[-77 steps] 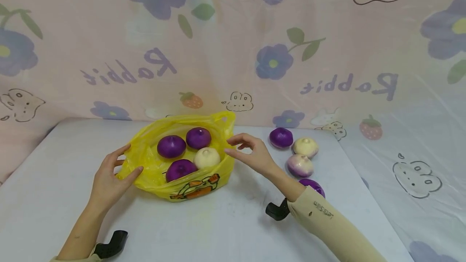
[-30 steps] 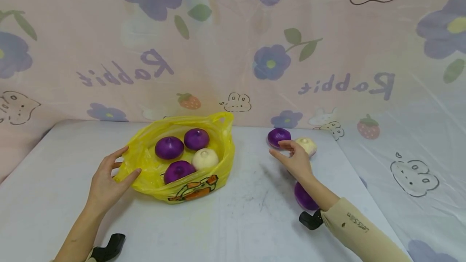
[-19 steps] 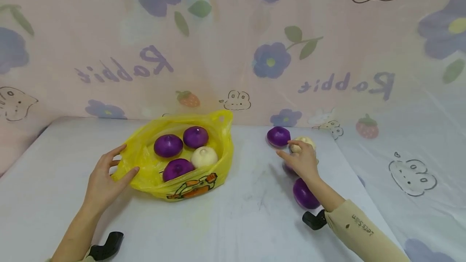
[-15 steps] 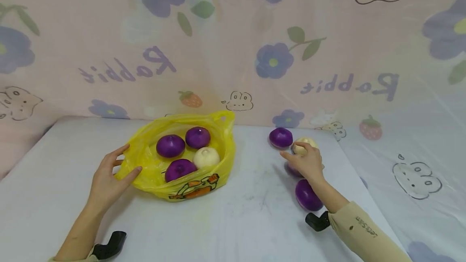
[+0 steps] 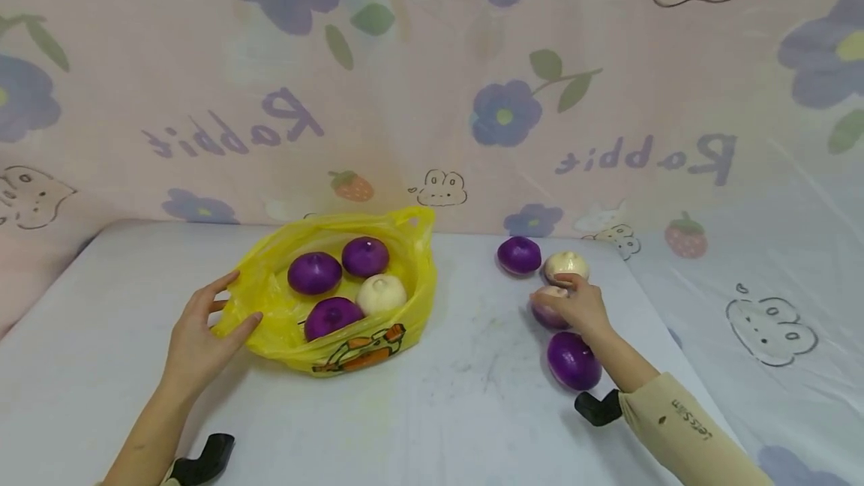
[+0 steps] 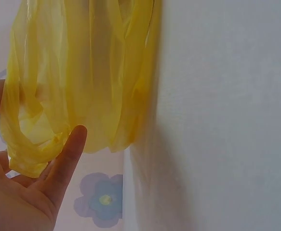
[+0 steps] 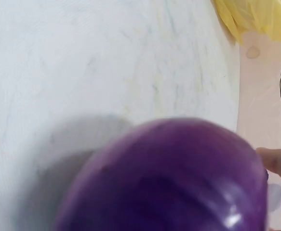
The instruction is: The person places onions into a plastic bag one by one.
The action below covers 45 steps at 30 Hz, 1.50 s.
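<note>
My left hand (image 5: 196, 336) holds the left edge of an open yellow plastic bag (image 5: 418, 313). In the left wrist view the thumb of this hand (image 6: 34, 187) lies against the near side of the bag (image 6: 92, 72), other fingers behind it. Inside the bag are three purple onions (image 5: 314, 273) and one white one (image 5: 381, 293). At the right, the thumb and fingers of my right hand (image 5: 586, 310) curl round a purple-and-white onion (image 5: 548, 313), partly covered by them. The right wrist view shows a large purple onion (image 7: 179, 178) beside a fingertip of that hand (image 7: 279, 162).
Behind the right hand are a purple onion (image 5: 519, 255) and a cream-coloured onion (image 5: 567, 264). Another purple onion (image 5: 574, 361) lies in front, near the right wrist. All rest on a white table (image 5: 459, 411), with a patterned cloth (image 5: 405, 96) behind it.
My right hand has moved from the bag's right edge to the onions at the right, then lowered round the purple-and-white one. My left hand stays at the bag.
</note>
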### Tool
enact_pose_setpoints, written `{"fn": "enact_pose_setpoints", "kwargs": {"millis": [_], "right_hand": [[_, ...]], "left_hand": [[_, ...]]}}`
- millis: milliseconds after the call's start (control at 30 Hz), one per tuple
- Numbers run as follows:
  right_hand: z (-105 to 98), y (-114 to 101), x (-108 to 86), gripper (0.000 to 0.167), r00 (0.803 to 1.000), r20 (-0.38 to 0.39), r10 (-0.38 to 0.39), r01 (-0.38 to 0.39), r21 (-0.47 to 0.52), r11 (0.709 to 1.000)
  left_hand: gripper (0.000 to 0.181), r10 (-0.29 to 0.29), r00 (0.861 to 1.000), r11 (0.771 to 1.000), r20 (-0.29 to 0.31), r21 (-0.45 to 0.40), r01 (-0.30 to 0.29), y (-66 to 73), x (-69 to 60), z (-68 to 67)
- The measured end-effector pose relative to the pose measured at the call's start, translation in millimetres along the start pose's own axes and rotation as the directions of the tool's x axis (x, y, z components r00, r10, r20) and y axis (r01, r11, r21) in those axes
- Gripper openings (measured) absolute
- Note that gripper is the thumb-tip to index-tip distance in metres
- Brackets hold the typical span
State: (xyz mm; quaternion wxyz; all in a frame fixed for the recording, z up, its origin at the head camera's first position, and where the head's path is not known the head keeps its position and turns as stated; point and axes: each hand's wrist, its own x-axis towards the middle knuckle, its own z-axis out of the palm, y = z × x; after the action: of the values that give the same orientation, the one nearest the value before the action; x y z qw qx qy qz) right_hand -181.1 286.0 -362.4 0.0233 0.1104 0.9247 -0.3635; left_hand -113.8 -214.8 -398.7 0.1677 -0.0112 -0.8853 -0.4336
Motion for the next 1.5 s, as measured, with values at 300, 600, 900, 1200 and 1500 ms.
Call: {"fn": "enact_pose_setpoints", "kwargs": {"millis": [300,600,900,1200,1500], "right_hand": [[-1.3,4.2,-1.4,0.075,0.996,0.094,0.003,-0.002,-0.007,1.000],[1.2,-10.8,-3.4,0.075,0.987,0.161,-0.017,0.004,0.081,0.997],[11.2,-30.8,-4.5,0.073,0.979,0.202,-0.020,-0.026,0.223,0.975],[20.1,-53.1,-3.0,0.070,0.984,0.135,-0.120,0.078,0.286,0.955],[29.7,-69.7,-4.2,0.067,0.972,0.090,-0.219,0.173,0.362,0.916]], "left_hand": [[0.069,-0.006,1.000,1.000,0.011,-0.001,0.006,2.9,1.1,1.0],[0.068,-0.009,1.000,1.000,0.000,-0.007,0.009,2.0,0.2,0.5],[0.068,0.004,1.000,1.000,-0.002,0.009,-0.004,1.2,-5.4,2.1],[0.068,0.017,1.000,1.000,-0.011,0.006,-0.017,3.3,0.1,1.1],[0.068,0.015,1.000,1.000,-0.012,0.013,-0.015,3.5,-0.3,-0.9]]}}
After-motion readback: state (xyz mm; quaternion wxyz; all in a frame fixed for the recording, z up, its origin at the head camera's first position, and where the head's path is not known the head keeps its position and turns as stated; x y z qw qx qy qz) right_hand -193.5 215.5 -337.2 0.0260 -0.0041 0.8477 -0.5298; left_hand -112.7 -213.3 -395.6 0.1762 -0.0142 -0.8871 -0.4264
